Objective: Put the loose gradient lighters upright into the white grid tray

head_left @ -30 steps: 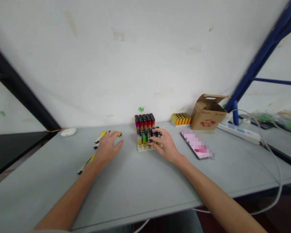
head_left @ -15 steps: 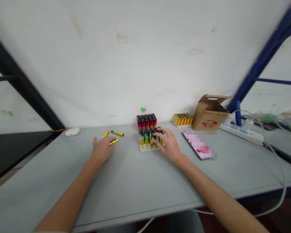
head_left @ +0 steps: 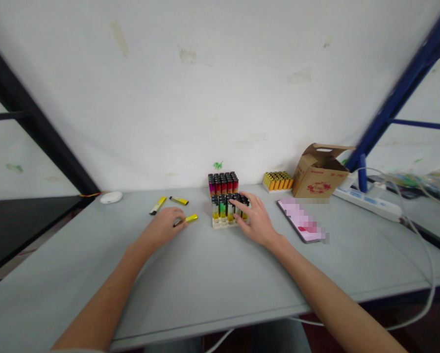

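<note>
head view: left hand pinches a yellow lighter near a tray of lighters

closest are the person's legs under the edge of a grey table, with both bare forearms reaching forward over the top. the left hand is closed, thumb and fingers on the dark end of the yellow lighter; its yellow end sticks out toward the tray, just apart from it. right of the tray, the right hand is half curled, fingertips over the front lighters; whether it grips one is hard to tell, as the fingers cover that spot. those lighters stand upright with black tops, one green, others clear with yellow at the bottom.

further right a phone lies flat, pink screen up. beyond the left hand, two loose lighters lie on the table, and farther left sits a small white case.

behind the tray stands a block of red and purple lighters. to its right come a block of yellow-orange lighters, an open cardboard box and a white power strip. a marked white wall closes the view.
</note>
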Tool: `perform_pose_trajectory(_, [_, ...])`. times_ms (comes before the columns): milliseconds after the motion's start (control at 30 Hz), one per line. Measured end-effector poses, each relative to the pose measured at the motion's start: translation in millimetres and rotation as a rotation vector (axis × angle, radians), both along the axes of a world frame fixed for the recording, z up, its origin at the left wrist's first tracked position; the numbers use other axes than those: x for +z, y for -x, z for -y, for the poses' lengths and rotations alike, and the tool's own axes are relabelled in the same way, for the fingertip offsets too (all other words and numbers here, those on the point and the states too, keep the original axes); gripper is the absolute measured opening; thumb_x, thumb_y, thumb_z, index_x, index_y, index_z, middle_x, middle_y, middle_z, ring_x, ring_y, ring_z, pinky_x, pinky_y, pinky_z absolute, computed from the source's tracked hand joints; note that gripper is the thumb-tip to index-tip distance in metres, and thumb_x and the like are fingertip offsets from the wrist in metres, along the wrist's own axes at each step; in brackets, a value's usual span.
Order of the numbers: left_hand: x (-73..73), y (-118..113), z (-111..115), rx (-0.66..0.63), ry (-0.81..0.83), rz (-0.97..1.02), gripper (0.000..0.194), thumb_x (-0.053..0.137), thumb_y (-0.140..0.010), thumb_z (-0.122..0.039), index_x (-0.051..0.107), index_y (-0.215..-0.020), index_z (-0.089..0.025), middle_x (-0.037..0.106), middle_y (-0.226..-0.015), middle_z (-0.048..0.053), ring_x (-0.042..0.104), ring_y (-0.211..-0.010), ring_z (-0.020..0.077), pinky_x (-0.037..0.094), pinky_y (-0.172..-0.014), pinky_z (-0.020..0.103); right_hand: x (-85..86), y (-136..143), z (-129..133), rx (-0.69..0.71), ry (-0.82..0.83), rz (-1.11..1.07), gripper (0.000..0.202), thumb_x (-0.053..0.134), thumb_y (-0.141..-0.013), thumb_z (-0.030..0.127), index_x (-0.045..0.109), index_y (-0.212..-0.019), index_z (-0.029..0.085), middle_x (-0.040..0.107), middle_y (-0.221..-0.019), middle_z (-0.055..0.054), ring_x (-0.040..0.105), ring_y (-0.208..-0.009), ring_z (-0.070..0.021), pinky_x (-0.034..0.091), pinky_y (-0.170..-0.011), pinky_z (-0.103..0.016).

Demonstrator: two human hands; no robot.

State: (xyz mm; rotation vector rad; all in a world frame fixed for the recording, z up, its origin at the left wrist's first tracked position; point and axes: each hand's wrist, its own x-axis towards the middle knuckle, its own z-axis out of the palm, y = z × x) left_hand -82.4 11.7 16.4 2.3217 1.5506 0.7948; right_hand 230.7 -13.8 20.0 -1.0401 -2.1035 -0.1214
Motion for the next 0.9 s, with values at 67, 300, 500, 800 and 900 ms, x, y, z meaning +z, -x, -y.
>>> perform_pose_trajectory(67, [3.4,-3.9,2.8,-0.02,-0.004,-0.108,0.023,0.06,-0.076,-0.043,0.07,-0.08,-0.022,0.071,-0.091,0.008,0.062,-0.091,0.0268,0.043,-0.089,0.036,0.6,-0.3,0.7,0.002,0.006,0.005,0.045,0.055,-0.085,0.022,0.055,-0.13,0.021,0.044,-0.137,-0.014,0.04,-0.126,-0.0281,0.038,-0.104,-0.049])
perform_pose_trajectory(300, [17.4,-30.0,15.1,-0.023,-0.211,-0.043,0.028,0.057,-0.082,-0.043,0.069,-0.09,-0.019,0.071,-0.091,0.007,0.063,-0.083,0.0221,0.047,-0.077,0.031,0.9,-0.4,0.9,0.003,0.005,0.004,0.045,0.055,-0.084,0.022,0.055,-0.129,0.022,0.046,-0.136,-0.012,0.04,-0.127,-0.0276,0.037,-0.105,-0.049])
perform_pose_trajectory(500, [24.1,-43.5,23.6,-0.021,-0.322,0.173,0.023,0.063,-0.079,-0.039,0.067,-0.089,-0.019,0.071,-0.085,0.004,0.063,-0.073,0.0175,0.049,-0.072,0.03,-0.4,4.6,5.8,0.002,-0.057,-0.058,0.053,0.057,-0.082,0.023,0.047,-0.134,0.016,0.049,-0.133,-0.015,0.041,-0.126,-0.0277,0.036,-0.107,-0.047])
perform_pose_trajectory(800, [23.4,-77.0,47.2,-0.13,-0.276,0.413,0.039,0.067,-0.078,-0.03,0.048,-0.11,-0.019,0.065,-0.087,0.002,0.064,-0.081,0.0167,0.05,-0.081,0.033,0.8,20.1,25.1,0.292,0.071,0.007,0.031,0.055,-0.086,0.025,0.056,-0.116,0.018,0.068,-0.097,-0.008,0.062,-0.087,-0.0207,0.05,-0.079,-0.035])
perform_pose_trajectory(900, [19.7,-90.8,54.8,-0.15,-0.325,0.423,0.046,0.064,-0.08,-0.026,0.041,-0.12,-0.019,0.063,-0.089,0.002,0.063,-0.086,0.0171,0.048,-0.088,0.035,-2.2,25.8,26.9,0.226,0.078,0.037,0.032,0.058,-0.085,0.031,0.057,-0.114,0.017,0.067,-0.103,-0.011,0.061,-0.093,-0.0234,0.048,-0.082,-0.037])
